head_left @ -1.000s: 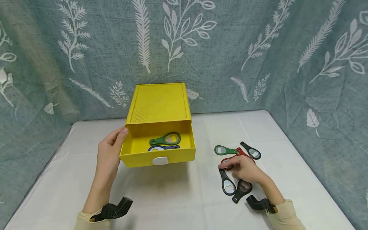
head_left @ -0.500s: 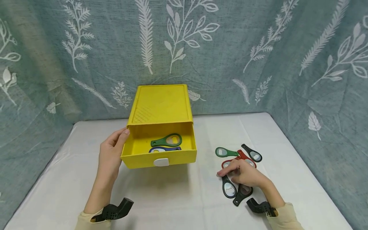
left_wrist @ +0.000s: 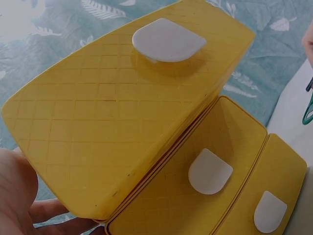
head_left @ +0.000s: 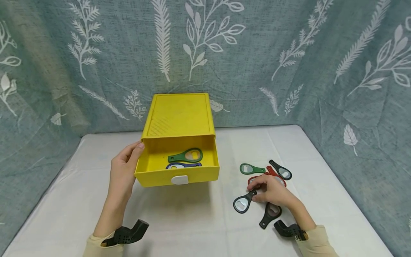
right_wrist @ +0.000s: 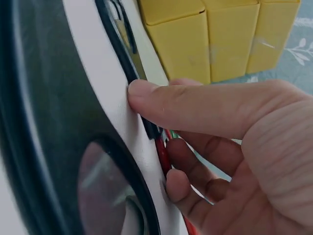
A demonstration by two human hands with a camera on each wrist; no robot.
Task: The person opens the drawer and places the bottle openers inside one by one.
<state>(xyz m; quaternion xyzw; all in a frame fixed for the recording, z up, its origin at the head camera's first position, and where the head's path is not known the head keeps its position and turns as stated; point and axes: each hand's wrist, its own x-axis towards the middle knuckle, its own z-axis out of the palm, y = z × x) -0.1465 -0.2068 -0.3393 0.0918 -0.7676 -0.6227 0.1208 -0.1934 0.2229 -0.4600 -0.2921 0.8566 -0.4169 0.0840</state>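
Fingers and thumb of my right hand [head_left: 271, 191] pinch the handle of a black bottle opener [head_left: 241, 204], whose round end points toward the front left. In the right wrist view, the thumb lies on that dark handle. Another black opener [head_left: 270, 215] lies just below this hand. Red openers [head_left: 276, 175] lie partly hidden behind it, beside a green opener [head_left: 252, 169] and a further black one [head_left: 280, 169]. My left hand [head_left: 123, 167] rests against the left side of the yellow drawer cabinet [head_left: 179, 116], its fingers fairly straight in the left wrist view.
The cabinet's top drawer [head_left: 176, 176] is pulled out and holds a green opener [head_left: 185, 155] and a blue one [head_left: 183, 165]. Two lower drawers with white handles [left_wrist: 210, 171] are closed. A leaf-patterned curtain [head_left: 128, 53] surrounds the white-covered table [head_left: 224, 221].
My right hand has taken hold of the black opener by its handle and swung its round end to the left. My left hand and the drawer have stayed in place.
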